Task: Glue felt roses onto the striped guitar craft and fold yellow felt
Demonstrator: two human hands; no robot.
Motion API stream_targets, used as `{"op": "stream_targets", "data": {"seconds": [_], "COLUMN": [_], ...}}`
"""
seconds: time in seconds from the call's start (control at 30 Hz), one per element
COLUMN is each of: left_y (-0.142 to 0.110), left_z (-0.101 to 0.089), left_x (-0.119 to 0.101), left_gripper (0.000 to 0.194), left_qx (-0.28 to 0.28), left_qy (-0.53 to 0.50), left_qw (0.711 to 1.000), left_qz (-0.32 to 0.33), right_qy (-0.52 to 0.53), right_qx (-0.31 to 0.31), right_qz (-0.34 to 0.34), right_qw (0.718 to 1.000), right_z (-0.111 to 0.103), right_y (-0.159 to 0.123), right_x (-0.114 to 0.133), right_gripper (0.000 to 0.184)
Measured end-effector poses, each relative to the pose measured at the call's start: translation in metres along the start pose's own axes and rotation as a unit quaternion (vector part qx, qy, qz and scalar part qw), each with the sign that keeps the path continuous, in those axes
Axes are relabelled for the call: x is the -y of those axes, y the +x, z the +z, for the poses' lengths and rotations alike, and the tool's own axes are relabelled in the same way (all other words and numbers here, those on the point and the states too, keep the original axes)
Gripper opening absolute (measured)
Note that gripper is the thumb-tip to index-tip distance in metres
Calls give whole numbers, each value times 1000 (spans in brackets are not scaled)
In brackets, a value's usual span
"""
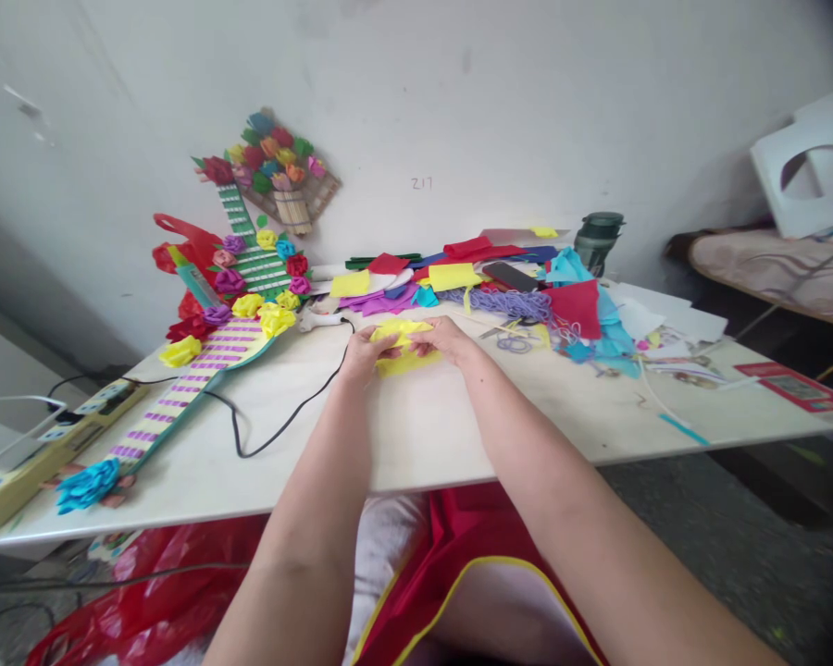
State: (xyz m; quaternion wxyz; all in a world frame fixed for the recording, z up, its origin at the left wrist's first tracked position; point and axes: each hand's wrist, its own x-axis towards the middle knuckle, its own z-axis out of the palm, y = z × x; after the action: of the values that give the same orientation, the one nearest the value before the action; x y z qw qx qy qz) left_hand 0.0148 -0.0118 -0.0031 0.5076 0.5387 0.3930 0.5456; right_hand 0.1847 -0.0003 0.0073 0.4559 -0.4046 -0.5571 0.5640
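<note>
Both my hands meet over a piece of yellow foam sheet (401, 356) lying on the white table (416, 425). My left hand (366, 351) pinches its left edge, fingers closed on it. On the right edge my right hand (446, 339) grips the same piece, fingers curled over it. Just beyond them lies a pile of coloured foam sheets (451, 273) in yellow, red, purple and blue.
A white glue gun (319, 320) with a black cord (278, 421) lies left of my hands. Striped craft pieces with paper roses (250, 305) fill the table's left side, and a power strip (48, 444) sits at the left edge. A dark green bottle (598, 239) stands at the back. Scissors (510, 330) rest by purple cord (510, 302).
</note>
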Motion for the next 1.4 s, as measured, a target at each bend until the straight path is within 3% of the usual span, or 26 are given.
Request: {"op": "stream_targets", "data": {"seconds": [0.27, 0.93, 1.1, 1.4], "left_y": [-2, -6, -6, -3], "left_z": [0, 1, 1, 0], "left_x": [-3, -6, -6, -3], "left_gripper": [39, 31, 36, 35], "left_qx": [13, 40, 45, 39], "left_qy": [12, -46, -46, -44], "left_qw": [999, 995, 995, 995], "left_qz": [-31, -75, -77, -76], "right_qy": [12, 17, 6, 2], "right_qx": [34, 8, 19, -16], "right_qz": [12, -6, 0, 22], "right_qw": [999, 1000, 1000, 1000], "right_z": [-5, -4, -4, 2], "right_y": [-1, -2, -2, -3], "right_x": [2, 3, 1, 3], "right_gripper": [21, 13, 21, 17]}}
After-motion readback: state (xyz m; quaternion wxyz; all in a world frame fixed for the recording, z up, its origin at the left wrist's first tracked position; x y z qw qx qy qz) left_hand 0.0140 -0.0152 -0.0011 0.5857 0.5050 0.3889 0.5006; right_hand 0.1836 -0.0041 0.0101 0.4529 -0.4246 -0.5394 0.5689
